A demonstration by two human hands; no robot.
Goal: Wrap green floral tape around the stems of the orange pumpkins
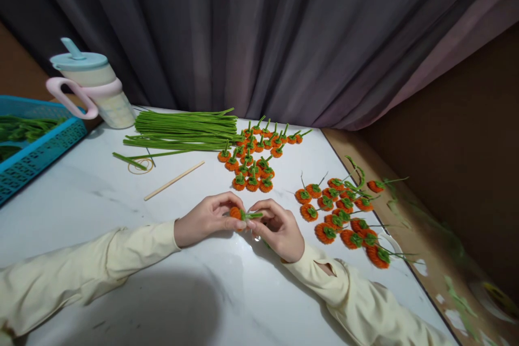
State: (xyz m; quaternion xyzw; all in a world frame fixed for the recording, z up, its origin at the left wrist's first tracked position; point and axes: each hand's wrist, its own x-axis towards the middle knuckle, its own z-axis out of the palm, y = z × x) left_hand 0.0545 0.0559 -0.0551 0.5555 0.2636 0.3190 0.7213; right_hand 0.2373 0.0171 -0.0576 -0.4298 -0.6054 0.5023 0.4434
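My left hand (205,219) and my right hand (278,227) meet over the white table (81,200). Between their fingertips is a small orange pipe-cleaner pumpkin (235,213) with a green stem. The left fingers pinch the orange body. The right fingers pinch the green stem end. Both wrists rest near the table top in cream sleeves.
Two groups of finished orange pumpkins lie ahead (253,159) and to the right (344,213). A bundle of green pipe cleaners (182,130), a wooden stick (174,180), a rubber band (140,165), a lidded cup (91,86) and a blue basket (36,146) sit further back and left. Curtains hang behind.
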